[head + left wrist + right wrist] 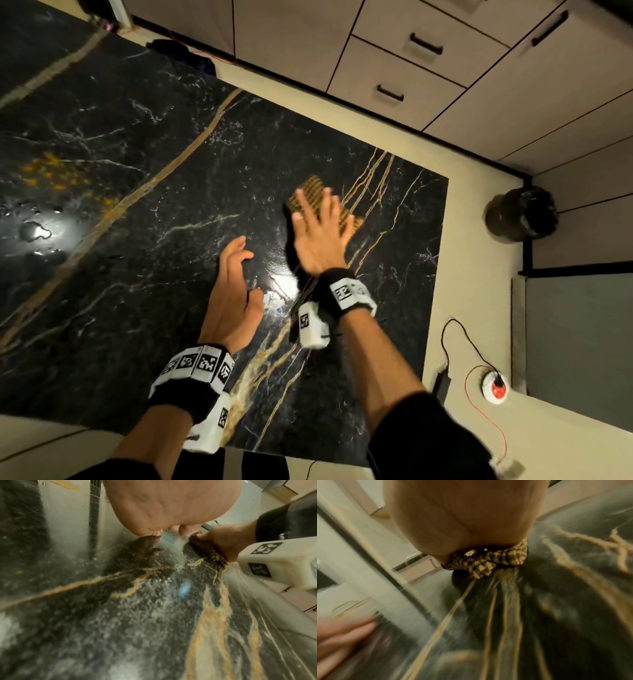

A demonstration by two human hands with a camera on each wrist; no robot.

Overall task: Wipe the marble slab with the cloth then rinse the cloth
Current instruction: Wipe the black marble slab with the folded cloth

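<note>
A black marble slab [144, 192] with gold veins fills most of the head view. A brown-and-yellow checked cloth [310, 186] lies on it near the right edge. My right hand [318, 216] presses flat on the cloth with straight fingers. The right wrist view shows the cloth [488, 559] bunched under the palm, on the slab [539, 615]. My left hand [239, 253] hovers or rests edge-on beside it, fingers loosely curled and holding nothing. In the left wrist view the left hand [171, 530] is over the slab [120, 615], with the cloth [205, 551] to its right.
Water drops [34, 233] and a yellow smear [51, 171] mark the slab's left part. Beige floor surrounds it. Drawers [411, 51] stand beyond, a black bin [520, 214] at right, and a red-and-white round device [495, 385] with cables near the slab's right edge.
</note>
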